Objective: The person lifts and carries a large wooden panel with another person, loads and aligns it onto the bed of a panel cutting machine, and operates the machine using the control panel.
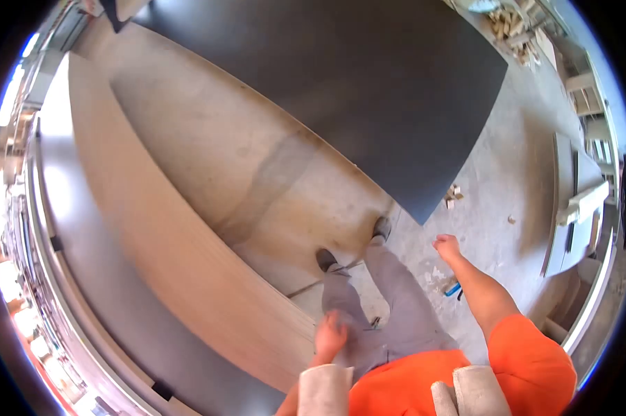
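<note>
My right hand [447, 247] hangs in the air to the right of my legs, its fingers curled in and nothing visible in them. Near it is the corner of a large dark panel [368, 90], with a gap between the two. My left hand [332, 335] is beside my left thigh, blurred, so its fingers cannot be made out well. To its left stands a long stack of panels with a wood-coloured face [181, 236]. Neither hand touches a panel.
Below the dark panel lies the concrete floor [209, 118], with small wood scraps [454, 194] by its corner. A blue-handled tool [453, 289] lies right of my legs. Boards [562, 201] lean at the right, and a pile of offcuts [508, 28] is at the back right.
</note>
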### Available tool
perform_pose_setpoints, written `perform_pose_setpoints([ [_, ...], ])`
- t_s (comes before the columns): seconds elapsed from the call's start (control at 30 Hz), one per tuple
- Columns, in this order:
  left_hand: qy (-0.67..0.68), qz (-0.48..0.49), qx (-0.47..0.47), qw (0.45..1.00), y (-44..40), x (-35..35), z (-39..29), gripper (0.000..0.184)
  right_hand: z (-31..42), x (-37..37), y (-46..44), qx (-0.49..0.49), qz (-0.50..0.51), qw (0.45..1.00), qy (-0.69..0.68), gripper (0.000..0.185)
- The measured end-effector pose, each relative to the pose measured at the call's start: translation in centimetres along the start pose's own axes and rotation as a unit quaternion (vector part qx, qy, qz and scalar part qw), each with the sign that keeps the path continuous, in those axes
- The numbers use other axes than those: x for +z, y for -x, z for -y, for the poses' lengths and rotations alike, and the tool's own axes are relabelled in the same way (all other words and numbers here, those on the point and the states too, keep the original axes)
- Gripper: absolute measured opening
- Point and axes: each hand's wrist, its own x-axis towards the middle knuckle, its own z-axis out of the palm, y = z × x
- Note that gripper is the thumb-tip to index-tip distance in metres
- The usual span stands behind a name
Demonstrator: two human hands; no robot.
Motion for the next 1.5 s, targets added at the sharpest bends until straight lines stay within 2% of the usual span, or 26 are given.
perform_pose_setpoints([
  [0.1, 0.017, -0.061, 0.029, 0.998, -5.4, 2.3, 3.3, 0.047, -4.2, 2.5, -7.1, 0.073, 0.002, 0.997, -0.011, 0.057],
  [0.2, -0.020, -0.018, -0.042, 0.999, -6.3, 4.4, 2.7, 0.044, -11.7, 7.5, -16.5, 0.109, -0.006, 0.994, 0.020, 0.070],
  [0.23, -0.046, -0.025, -0.039, 0.998, -6.6, 5.5, 2.1, 0.043, -12.6, 8.6, -19.0, 0.105, -0.004, 0.993, 0.058, 0.076],
  [0.3, -0.103, -0.033, -0.025, 0.994, -6.9, 6.9, 1.1, 0.043, -13.5, 10.7, -23.2, 0.122, -0.025, 0.992, -0.034, 0.090],
  [0.4, -0.173, 0.012, -0.040, 0.984, -8.5, 8.6, 0.2, 0.042, -16.0, 12.5, -29.7, 0.164, -0.096, 0.982, -0.003, 0.101],
  [0.43, -0.180, 0.024, -0.051, 0.982, -8.6, 9.1, -0.1, 0.041, -14.8, 12.6, -31.0, 0.180, -0.116, 0.977, -0.010, 0.103],
  [0.47, -0.162, 0.025, -0.067, 0.984, -8.8, 9.2, -0.3, 0.042, -13.1, 12.8, -31.0, 0.216, -0.155, 0.963, -0.048, 0.083],
  [0.5, -0.144, 0.020, -0.081, 0.986, -9.3, 9.2, -0.6, 0.042, -14.5, 13.0, -32.5, 0.166, -0.099, 0.968, -0.159, 0.061],
  [0.53, -0.127, 0.011, -0.094, 0.987, -10.0, 9.2, -1.0, 0.042, -13.4, 13.2, -32.9, 0.169, -0.115, 0.958, -0.202, 0.043],
  [0.57, -0.143, 0.009, -0.090, 0.985, -10.7, 9.0, -1.8, 0.042, -11.8, 13.2, -32.8, 0.194, -0.129, 0.944, -0.233, 0.042],
  [0.63, -0.170, 0.001, -0.082, 0.982, -11.8, 8.8, -2.6, 0.041, -14.2, 14.1, -34.1, 0.183, -0.141, 0.942, -0.243, 0.044],
  [0.7, -0.178, 0.006, -0.084, 0.980, -12.3, 8.2, -2.3, 0.040, -14.9, 14.4, -33.8, 0.188, -0.148, 0.913, -0.331, 0.043],
  [0.8, -0.173, -0.012, -0.072, 0.982, -14.5, 7.4, -2.7, 0.037, -15.1, 14.3, -33.5, 0.244, -0.167, 0.881, -0.368, 0.041],
  [0.9, -0.200, 0.030, -0.039, 0.979, -13.9, 7.3, 1.9, 0.042, -16.4, 15.1, -33.5, 0.214, -0.185, 0.895, -0.344, 0.044],
  [1.03, -0.184, 0.049, -0.035, 0.981, -15.9, 7.3, 2.5, 0.044, -16.6, 16.1, -32.8, 0.233, -0.202, 0.892, -0.332, 0.030],
  [1.1, -0.165, 0.049, -0.020, 0.985, -17.4, 7.8, 2.6, 0.046, -15.4, 17.1, -31.5, 0.198, -0.167, 0.908, -0.329, 0.021],
  [1.13, -0.154, 0.049, -0.009, 0.987, -18.5, 8.3, 2.6, 0.047, -14.0, 17.9, -30.3, 0.203, -0.158, 0.899, -0.356, 0.018],
  [1.2, -0.118, 0.045, 0.021, 0.992, -21.9, 10.2, 2.5, 0.048, -14.5, 20.9, -28.2, 0.157, -0.153, 0.906, -0.362, 0.022],
  [1.27, -0.050, 0.034, 0.028, 0.998, -26.8, 14.1, 2.7, 0.049, -9.4, 22.8, -25.1, 0.173, -0.155, 0.892, -0.389, 0.022],
  [1.3, -0.010, 0.032, 0.000, 0.999, -29.3, 17.2, 3.0, 0.050, -7.0, 23.4, -23.5, 0.196, -0.155, 0.890, -0.382, 0.024],
  [1.33, 0.045, 0.050, -0.093, 0.993, -32.3, 20.5, 3.3, 0.057, -8.1, 25.4, -22.8, 0.181, -0.148, 0.902, -0.362, 0.024],
  [1.37, 0.077, 0.043, -0.105, 0.991, -34.9, 24.6, 4.6, 0.066, -6.9, 25.6, -21.6, 0.250, -0.099, 0.906, -0.328, 0.028],
  [1.4, 0.160, 0.043, -0.165, 0.972, -37.7, 29.1, 5.9, 0.073, -7.9, 26.6, -21.2, 0.250, -0.051, 0.903, -0.345, 0.031],
  [1.43, 0.240, 0.047, -0.226, 0.943, -40.0, 32.7, 5.8, 0.080, -5.6, 25.6, -20.1, 0.284, 0.000, 0.871, -0.402, 0.032],
  [1.47, 0.319, 0.048, -0.273, 0.906, -42.4, 34.7, 4.1, 0.079, -6.0, 25.3, -19.6, 0.271, 0.006, 0.851, -0.451, 0.035],
  [1.5, 0.390, 0.048, -0.323, 0.861, -43.8, 36.2, 2.7, 0.079, -5.3, 23.8, -19.6, 0.289, 0.023, 0.850, -0.440, 0.040],
])
